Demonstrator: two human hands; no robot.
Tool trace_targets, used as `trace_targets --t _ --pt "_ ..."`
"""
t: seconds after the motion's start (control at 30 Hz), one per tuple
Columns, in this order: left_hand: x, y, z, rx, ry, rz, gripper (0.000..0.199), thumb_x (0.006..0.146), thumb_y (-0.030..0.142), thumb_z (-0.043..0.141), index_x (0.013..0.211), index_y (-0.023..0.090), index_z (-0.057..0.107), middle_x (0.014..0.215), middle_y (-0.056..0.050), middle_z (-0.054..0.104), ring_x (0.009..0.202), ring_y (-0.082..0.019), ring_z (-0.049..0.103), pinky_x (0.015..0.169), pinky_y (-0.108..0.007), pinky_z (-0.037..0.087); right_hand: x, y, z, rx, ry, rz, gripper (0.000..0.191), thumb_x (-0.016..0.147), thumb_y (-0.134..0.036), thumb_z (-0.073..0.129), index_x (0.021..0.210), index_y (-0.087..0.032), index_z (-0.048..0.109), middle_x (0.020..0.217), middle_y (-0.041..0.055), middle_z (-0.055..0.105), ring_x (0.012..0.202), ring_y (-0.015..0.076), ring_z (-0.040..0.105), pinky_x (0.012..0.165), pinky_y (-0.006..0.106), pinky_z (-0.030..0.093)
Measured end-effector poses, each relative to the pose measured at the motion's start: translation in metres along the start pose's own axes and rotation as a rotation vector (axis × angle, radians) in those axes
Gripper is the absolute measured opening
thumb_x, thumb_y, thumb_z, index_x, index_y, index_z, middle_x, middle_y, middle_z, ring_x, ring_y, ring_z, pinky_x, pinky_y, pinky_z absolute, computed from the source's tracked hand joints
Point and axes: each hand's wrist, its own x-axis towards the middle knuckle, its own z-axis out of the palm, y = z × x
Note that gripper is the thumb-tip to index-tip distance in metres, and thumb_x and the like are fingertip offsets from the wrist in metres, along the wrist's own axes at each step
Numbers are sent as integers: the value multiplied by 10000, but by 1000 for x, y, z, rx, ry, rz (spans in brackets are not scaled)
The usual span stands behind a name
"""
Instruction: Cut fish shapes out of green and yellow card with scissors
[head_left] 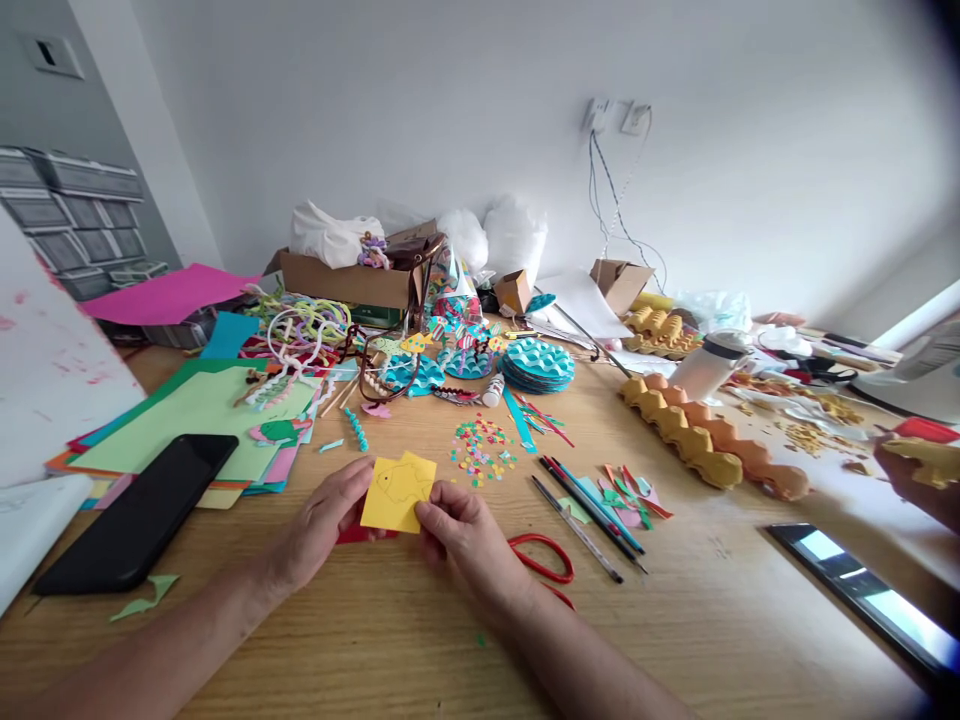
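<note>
A square of yellow paper (397, 488) with a fish outlined on it is held up over the table. My right hand (466, 535) pinches its lower right corner between thumb and fingers. Along the left edge, my left hand (321, 525) grips the same paper, its fingertips partly hidden behind it. Beneath the yellow square, a piece of red paper (364, 532) shows. Red-handled scissors (559, 575) lie just right of my right hand, partly covered by it. Several pens and pencils (592, 505) rest farther right, beside coloured paper scraps (634, 495).
Paper confetti (481, 445) is scattered beyond my hands. On the left lie a black phone (146, 510) and stacked coloured sheets (187, 410). Egg cartons (697, 440) and another phone (862, 590) are on the right. Blue scalloped discs (537, 366) stand farther back.
</note>
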Motion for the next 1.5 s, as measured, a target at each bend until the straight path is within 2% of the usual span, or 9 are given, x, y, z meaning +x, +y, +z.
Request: trace_targets --t 0.13,0.3,0.37,0.47,0.53,0.6,0.9,1.17,1.5 --pt "0 -3 5 4 -113 -42 416 740 500 586 1000 180 638 659 -22 634 584 -175 551 542 -272 441 -2 -2 2 107 62 13 383 651 -508 661 643 -167 486 522 -40 536 385 51 406 396 183 271" --pt "0 -9 18 180 67 -35 225 626 372 699 732 179 652 589 2 632 522 -156 534 509 -256 421 0 1 5 48 -7 16 352 715 -504 587 673 -168 491 573 -25 542 386 53 389 400 187 285" --pt "1 -9 19 176 111 -22 184 640 339 682 715 173 652 595 1 642 538 -161 547 524 -260 431 -3 -9 0 -207 -71 -4 267 782 -427 511 701 -173 506 619 -7 564 425 74 430 434 202 321" --pt "3 -4 15 131 147 13 166 634 301 681 720 161 658 626 -6 662 551 -157 556 534 -260 440 -18 -35 -17 -1002 -22 -127 126 798 -205 487 713 -173 574 712 43 628 638 146 566 576 240 369" --pt "4 0 10 99 144 37 158 631 290 685 707 156 650 608 -1 651 518 -141 538 521 -258 440 -34 -51 -32 -1440 40 -7 117 780 -155 512 826 -166 619 864 97 663 759 206 612 615 268 372" --pt "4 4 7 67 130 44 158 637 290 684 702 156 633 577 7 634 492 -131 525 502 -258 442 -51 -58 -46 -1636 -14 149 154 774 -144 518 871 -159 636 920 120 664 830 249 623 637 285 377" --pt "3 7 5 2 140 26 153 675 266 664 767 163 600 588 21 622 505 -114 533 502 -249 468 -71 -40 -66 -1625 22 365 217 850 -225 454 893 -118 637 936 163 672 865 290 623 684 317 374" --pt "4 15 6 -84 159 10 176 635 259 707 740 159 607 604 30 622 506 -96 528 474 -217 438 -66 -47 -55 -1610 120 210 198 754 -69 462 822 -166 620 845 88 688 774 224 631 586 276 319" --pt "18 44 -38 -271 321 151 242 569 230 768 760 152 640 707 39 652 548 -86 547 462 -191 441 -75 -39 -81 -1747 78 414 272 881 -206 415 858 -127 674 872 167 697 813 299 663 612 312 411"
